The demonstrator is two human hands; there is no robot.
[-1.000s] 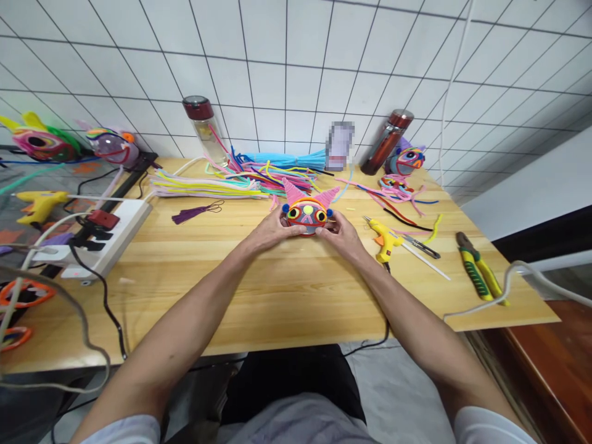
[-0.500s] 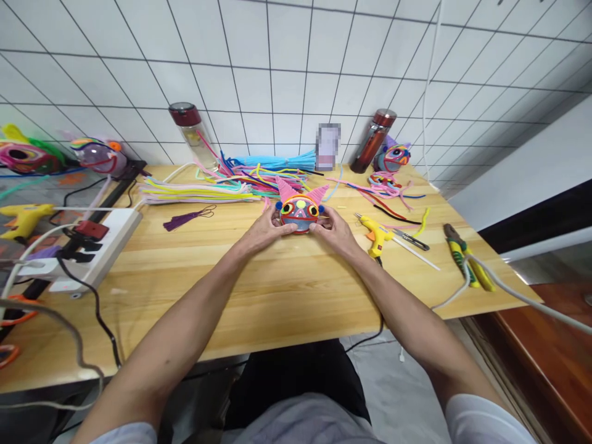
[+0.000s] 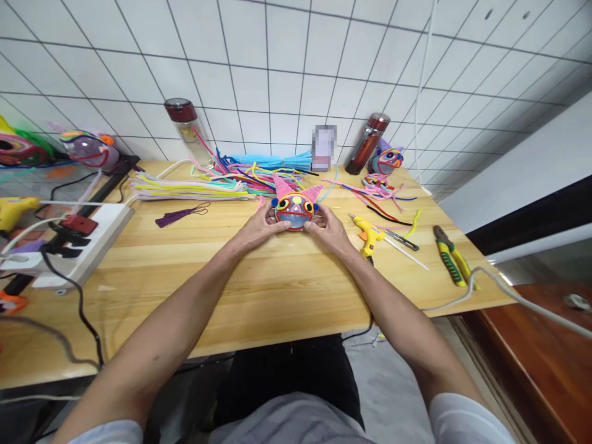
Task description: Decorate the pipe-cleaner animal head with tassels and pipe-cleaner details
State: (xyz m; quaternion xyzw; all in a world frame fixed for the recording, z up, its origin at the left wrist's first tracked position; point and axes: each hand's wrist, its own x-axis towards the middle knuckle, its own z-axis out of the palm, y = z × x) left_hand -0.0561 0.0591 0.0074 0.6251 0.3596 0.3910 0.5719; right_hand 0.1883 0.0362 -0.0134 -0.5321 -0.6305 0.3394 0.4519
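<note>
Between my hands sits a round pipe-cleaner animal-face ornament [image 3: 295, 209], with pink pointed ears, yellow-ringed eyes, blue pom-poms at its sides and a red-outlined mouth over a clear, greyish ball. My left hand [image 3: 263, 227] grips its left side, thumb along the lower front. Around the right side, my right hand [image 3: 327, 228] has its thumb at the lower edge too. The other fingers are partly hidden behind the ornament. To the right of my right hand lie a yellow glue gun [image 3: 369, 235], a utility knife [image 3: 402, 240] and a white glue stick [image 3: 407, 253].
Pipe cleaners [image 3: 189, 187] lie in bundles behind my hands, with a purple tassel [image 3: 178, 215] to the left. Two bottles [image 3: 369, 143] stand by the tiled wall. Pliers [image 3: 449, 256] rest at the right, a power strip [image 3: 87, 246] at the left. Another finished-looking face ornament [image 3: 387, 161] sits back right.
The ornament has tilted slightly in my hands, showing more of the mouth area. Both hands keep their hold. The whole view has shifted a little, so the table things appear further left.
</note>
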